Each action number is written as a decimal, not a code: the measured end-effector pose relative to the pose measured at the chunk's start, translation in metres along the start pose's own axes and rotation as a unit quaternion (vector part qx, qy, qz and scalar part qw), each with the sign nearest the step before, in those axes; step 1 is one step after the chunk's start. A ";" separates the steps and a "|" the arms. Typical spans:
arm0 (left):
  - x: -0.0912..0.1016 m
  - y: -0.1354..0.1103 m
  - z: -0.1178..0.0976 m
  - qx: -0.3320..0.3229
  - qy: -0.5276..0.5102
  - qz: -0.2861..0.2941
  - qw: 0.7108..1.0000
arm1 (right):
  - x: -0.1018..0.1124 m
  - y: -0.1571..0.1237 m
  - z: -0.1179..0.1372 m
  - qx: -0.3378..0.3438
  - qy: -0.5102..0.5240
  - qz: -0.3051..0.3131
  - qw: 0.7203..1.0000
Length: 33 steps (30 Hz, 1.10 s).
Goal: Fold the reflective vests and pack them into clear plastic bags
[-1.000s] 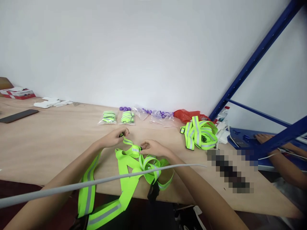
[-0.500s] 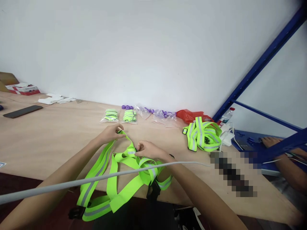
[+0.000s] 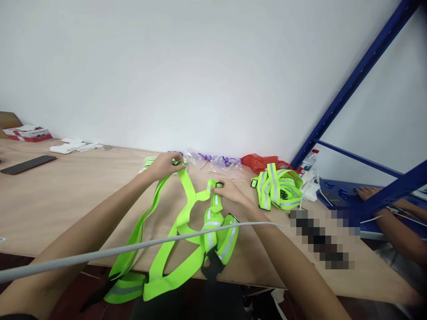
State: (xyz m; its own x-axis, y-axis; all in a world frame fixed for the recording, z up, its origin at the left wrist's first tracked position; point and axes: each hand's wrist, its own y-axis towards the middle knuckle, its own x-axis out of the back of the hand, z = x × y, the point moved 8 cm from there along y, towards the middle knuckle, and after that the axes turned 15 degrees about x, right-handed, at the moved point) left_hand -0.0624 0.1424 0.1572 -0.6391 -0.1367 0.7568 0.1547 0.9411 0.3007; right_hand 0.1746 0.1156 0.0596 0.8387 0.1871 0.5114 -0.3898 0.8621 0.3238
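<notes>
A lime-green reflective vest (image 3: 173,281) of elastic straps with grey stripes hangs between my hands and over the table's front edge. My left hand (image 3: 166,166) is raised, pinching one strap at a dark fitting. To its right, my right hand (image 3: 229,192) grips another strap at a black slider. Between the hands the straps stretch into a loose loop. A black buckle (image 3: 212,262) dangles below my right hand, and another dark end hangs at the lower left. Behind my left hand lies a bagged folded vest (image 3: 149,162), partly hidden.
A second green vest (image 3: 278,186) lies heaped at the right, near a red plastic bag (image 3: 265,162) and a bottle (image 3: 308,161). Purple rolls in clear bags (image 3: 227,162) line the wall. A grey cable (image 3: 133,247) crosses in front. Another person's hand (image 3: 368,193) is at the far right.
Both hands have risen, the left moving right and the right moving right and away. The vest's straps between them have been lifted and drawn apart.
</notes>
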 end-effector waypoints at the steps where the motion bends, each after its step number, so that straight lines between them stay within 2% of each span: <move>1: 0.005 0.007 -0.005 0.000 -0.006 -0.011 1.000 | 0.021 0.000 -0.003 -0.001 -0.001 -0.037 0.999; 4: 0.016 0.027 -0.017 0.003 -0.023 -0.043 0.999 | 0.078 -0.009 -0.012 -0.013 -0.009 -0.138 0.990; 6: 0.018 0.036 -0.020 0.005 -0.029 -0.053 0.998 | 0.104 -0.018 -0.015 -0.020 -0.017 -0.185 0.982; 8: 0.014 0.039 -0.018 0.009 -0.031 -0.049 0.998 | 0.121 -0.027 -0.015 -0.023 -0.033 -0.211 0.977; 11: 0.001 0.039 -0.009 0.017 -0.025 -0.019 0.999 | 0.135 -0.039 -0.009 -0.015 -0.078 -0.222 0.972; 16: -0.012 0.033 0.003 0.046 -0.003 0.061 0.997 | 0.140 -0.051 0.021 0.047 -0.190 -0.202 0.960; 19: -0.013 0.024 0.000 0.057 -0.010 0.148 0.987 | 0.138 -0.052 0.045 0.109 -0.281 -0.178 0.937; 21: -0.018 0.013 -0.005 0.079 -0.066 0.237 0.966 | 0.136 -0.051 0.054 0.122 -0.274 -0.177 0.937; 24: -0.031 -0.007 -0.014 0.143 -0.220 0.349 0.900 | 0.127 -0.048 0.061 0.110 -0.191 -0.178 0.959; 25: -0.035 -0.011 -0.017 0.163 -0.270 0.360 0.878 | 0.122 -0.047 0.064 0.104 -0.164 -0.173 0.966; 27: -0.040 -0.015 -0.023 0.188 -0.339 0.350 0.853 | 0.110 -0.045 0.073 0.101 -0.121 -0.161 0.974; 30: -0.047 -0.016 -0.029 0.200 -0.403 0.317 0.835 | 0.097 -0.043 0.088 0.117 -0.083 -0.147 0.979; 33: -0.047 -0.013 -0.029 0.197 -0.448 0.280 0.826 | 0.099 -0.042 0.091 0.124 -0.071 -0.141 0.980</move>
State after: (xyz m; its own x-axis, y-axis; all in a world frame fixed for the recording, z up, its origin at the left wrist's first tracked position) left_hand -0.0130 0.1274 0.1347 -0.8792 0.4709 -0.0720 0.4696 0.8314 -0.2972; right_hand 0.2400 0.0551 0.1688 0.8721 -0.1243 0.4734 -0.2452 0.7261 0.6424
